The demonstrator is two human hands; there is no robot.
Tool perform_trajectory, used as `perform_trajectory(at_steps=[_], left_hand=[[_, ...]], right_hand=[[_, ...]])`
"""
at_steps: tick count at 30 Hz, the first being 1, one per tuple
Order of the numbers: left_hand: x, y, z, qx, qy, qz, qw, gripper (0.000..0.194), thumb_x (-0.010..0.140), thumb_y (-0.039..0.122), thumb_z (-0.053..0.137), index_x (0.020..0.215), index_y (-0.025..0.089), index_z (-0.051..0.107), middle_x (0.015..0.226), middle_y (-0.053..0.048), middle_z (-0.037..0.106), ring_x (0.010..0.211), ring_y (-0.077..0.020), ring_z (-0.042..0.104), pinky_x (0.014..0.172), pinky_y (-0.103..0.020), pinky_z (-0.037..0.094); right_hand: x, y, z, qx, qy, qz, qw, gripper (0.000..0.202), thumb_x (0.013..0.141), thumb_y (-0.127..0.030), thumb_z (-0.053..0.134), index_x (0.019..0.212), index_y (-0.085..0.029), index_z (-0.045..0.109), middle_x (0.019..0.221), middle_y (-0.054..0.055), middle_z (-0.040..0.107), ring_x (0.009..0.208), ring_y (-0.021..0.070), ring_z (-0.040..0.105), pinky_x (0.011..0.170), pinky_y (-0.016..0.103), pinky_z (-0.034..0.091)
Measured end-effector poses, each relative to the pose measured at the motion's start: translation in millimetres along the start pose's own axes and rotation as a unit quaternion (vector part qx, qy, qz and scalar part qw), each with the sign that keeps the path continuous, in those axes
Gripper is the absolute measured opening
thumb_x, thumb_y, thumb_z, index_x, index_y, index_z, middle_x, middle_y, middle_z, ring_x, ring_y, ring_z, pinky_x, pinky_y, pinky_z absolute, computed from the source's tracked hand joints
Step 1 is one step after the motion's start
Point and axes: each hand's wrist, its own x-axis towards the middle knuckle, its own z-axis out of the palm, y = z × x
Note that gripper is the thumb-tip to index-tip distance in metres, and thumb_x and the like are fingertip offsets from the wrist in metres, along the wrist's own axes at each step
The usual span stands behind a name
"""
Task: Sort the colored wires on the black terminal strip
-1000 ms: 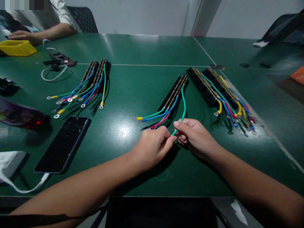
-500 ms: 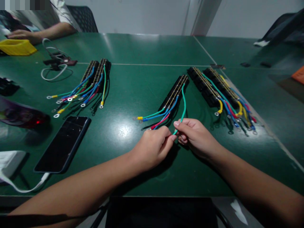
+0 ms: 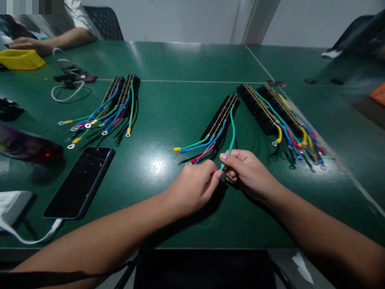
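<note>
Both my hands pinch the lower end of a green wire [image 3: 233, 130], whose upper end joins a black terminal strip [image 3: 219, 113] with brass-coloured bars in the middle of the table. My left hand [image 3: 197, 182] closes on the wire's tip, which its fingers hide. Right beside it, my right hand [image 3: 245, 170] grips the wire slightly higher between thumb and fingers. From the same strip run another green wire with a yellow-sleeved lug [image 3: 177, 149], blue wires and a red wire [image 3: 206, 153]. The red wire's end lies just behind my left hand.
Two wired strips [image 3: 272, 108] lie to the right, and two more [image 3: 122, 94] at the left. A phone [image 3: 80, 182] on a white cable, a charger [image 3: 13, 206] and a dark bottle [image 3: 27, 144] occupy the near left. Another person's arm [image 3: 66, 40] rests behind a yellow bin [image 3: 22, 59].
</note>
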Motion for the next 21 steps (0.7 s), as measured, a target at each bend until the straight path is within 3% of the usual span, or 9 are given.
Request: perform_trajectory(at_steps=[6,21], left_hand=[[-0.3,-1.2,1.6,0.002,0.036,0.014,0.999,0.018,0.092,0.026,0.053,0.077,0.016,0.056,0.051,0.006,0.049,0.043,-0.0077,0.043,0.047,-0.021,0.027],[-0.7,-1.5,2.0,-0.001,0.040,0.019,0.999,0.019,0.091,0.027,0.055,0.076,0.016,0.055,0.054,0.005,0.051,0.045,-0.0082,0.044,0.049,-0.022,0.028]], right_hand=[[0.3,0.6,-0.6,0.001,-0.005,-0.004,1.000,0.036,0.080,-0.045,0.068,0.066,-0.018,0.050,0.045,-0.007,0.043,0.038,0.0056,0.033,0.040,0.021,0.022],[-0.2,-1.0,-0.4,-0.007,-0.009,-0.005,1.000,0.034,0.082,-0.042,0.066,0.067,-0.017,0.051,0.046,-0.007,0.044,0.039,0.0048,0.035,0.040,0.020,0.025]])
